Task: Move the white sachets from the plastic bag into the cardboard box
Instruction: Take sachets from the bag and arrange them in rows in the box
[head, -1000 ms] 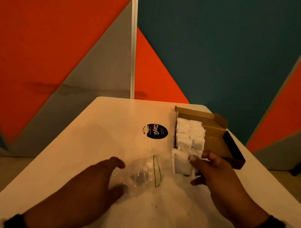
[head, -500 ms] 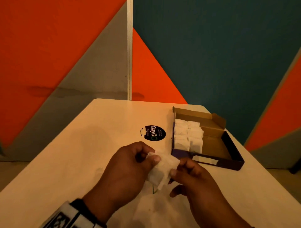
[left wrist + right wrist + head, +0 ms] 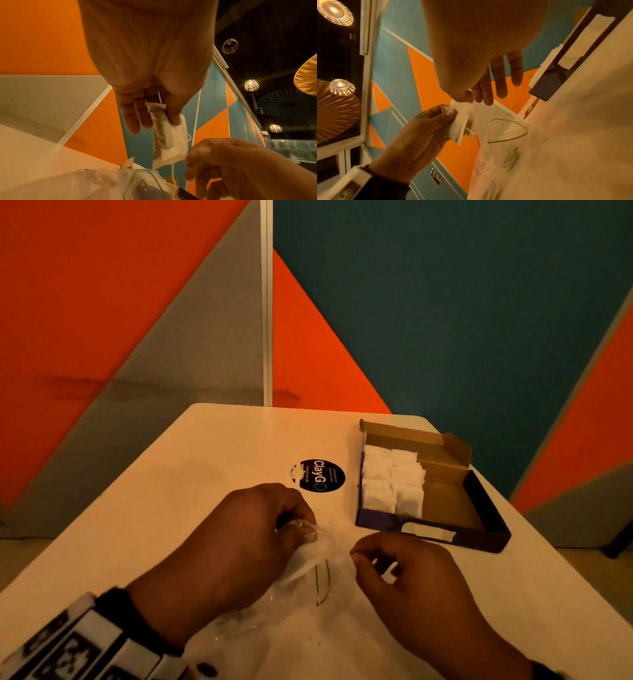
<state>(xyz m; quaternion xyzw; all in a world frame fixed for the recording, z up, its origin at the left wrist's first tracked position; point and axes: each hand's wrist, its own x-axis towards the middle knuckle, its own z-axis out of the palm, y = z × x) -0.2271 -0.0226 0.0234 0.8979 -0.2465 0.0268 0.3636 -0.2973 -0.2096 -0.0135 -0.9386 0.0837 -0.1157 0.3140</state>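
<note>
- Left hand (image 3: 147,70) at frame top pinches a white sachet (image 3: 169,136) hanging mid-frame.
- Right hand (image 3: 240,166), lower right, meets the sachet's bottom corner.
- Plastic bag (image 3: 109,185) along bottom edge.

I see a white table (image 3: 171,508) with a round black sticker (image 3: 318,476) reading "ClayG" lying flat at about 12 o'clock from its centre. Behind the table, at 12 o'clock, stands a wall (image 3: 445,302) painted in orange, grey and teal triangles. Caged ceiling lamps (image 3: 251,85) glow at my 3 o'clock in the left wrist view.
</note>
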